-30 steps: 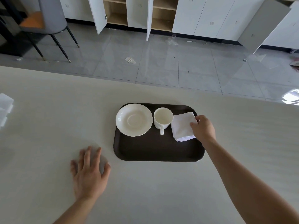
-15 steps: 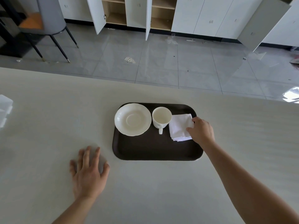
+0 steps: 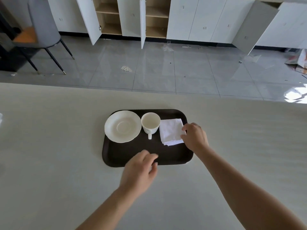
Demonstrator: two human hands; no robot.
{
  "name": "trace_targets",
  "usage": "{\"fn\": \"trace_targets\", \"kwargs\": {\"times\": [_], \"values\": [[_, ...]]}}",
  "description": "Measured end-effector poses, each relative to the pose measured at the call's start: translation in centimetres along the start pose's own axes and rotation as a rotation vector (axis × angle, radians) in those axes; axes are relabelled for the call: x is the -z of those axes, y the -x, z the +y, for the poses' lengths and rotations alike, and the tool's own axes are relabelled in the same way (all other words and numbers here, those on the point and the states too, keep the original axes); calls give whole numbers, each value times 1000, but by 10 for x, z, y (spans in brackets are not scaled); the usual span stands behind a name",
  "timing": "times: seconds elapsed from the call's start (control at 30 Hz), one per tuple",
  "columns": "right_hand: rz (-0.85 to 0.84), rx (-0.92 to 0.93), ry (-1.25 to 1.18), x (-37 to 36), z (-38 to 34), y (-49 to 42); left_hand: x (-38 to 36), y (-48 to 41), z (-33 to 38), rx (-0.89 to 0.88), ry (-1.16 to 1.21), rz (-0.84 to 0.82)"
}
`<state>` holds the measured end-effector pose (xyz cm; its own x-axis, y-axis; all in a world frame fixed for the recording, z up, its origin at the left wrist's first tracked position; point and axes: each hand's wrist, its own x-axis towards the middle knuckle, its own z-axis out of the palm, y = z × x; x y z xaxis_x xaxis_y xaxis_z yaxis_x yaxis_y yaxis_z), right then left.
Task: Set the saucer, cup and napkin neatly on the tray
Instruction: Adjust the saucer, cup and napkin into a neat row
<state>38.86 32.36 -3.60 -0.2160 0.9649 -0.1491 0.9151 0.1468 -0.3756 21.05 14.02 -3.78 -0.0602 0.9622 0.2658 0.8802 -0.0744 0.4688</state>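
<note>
A dark brown tray [image 3: 126, 155] lies on the pale table. On its far left sits a white saucer [image 3: 122, 126], overhanging the tray's left rim a little. A white cup [image 3: 150, 122] stands upright beside it, handle pointing toward me. A folded white napkin [image 3: 171, 133] lies at the tray's far right. My right hand [image 3: 195, 137] rests on the napkin's right edge, fingers curled on the cloth. My left hand [image 3: 141, 170] hovers over the tray's near edge, fingers loosely bent, holding nothing.
The table's far edge [image 3: 149, 95] runs across the view, with grey tiled floor beyond. White cabinets [image 3: 199, 19] with open doors line the back. A grey chair [image 3: 43, 29] stands at the far left. A white object [image 3: 0, 117] sits at the table's left edge.
My left hand has lifted from the table at the left and moved right to the tray's near edge. My right hand stays at the napkin's right side.
</note>
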Motion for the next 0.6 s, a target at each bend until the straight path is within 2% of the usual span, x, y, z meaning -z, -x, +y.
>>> {"fn": "trace_targets", "kwargs": {"times": [0.13, 0.33, 0.47, 0.6], "values": [[-42, 76, 13, -1, 8, 3, -29, -43, 31, 44, -84, -156], [-86, 196, 71, -3, 19, 5, -54, -66, 31, 119, -307, -308], [-73, 315, 189, -4, 23, 3, -55, -73, 34, 92, -337, -305], [-20, 317, 224, -4, 27, 3, -53, -81, 35, 45, -362, -284]]}}
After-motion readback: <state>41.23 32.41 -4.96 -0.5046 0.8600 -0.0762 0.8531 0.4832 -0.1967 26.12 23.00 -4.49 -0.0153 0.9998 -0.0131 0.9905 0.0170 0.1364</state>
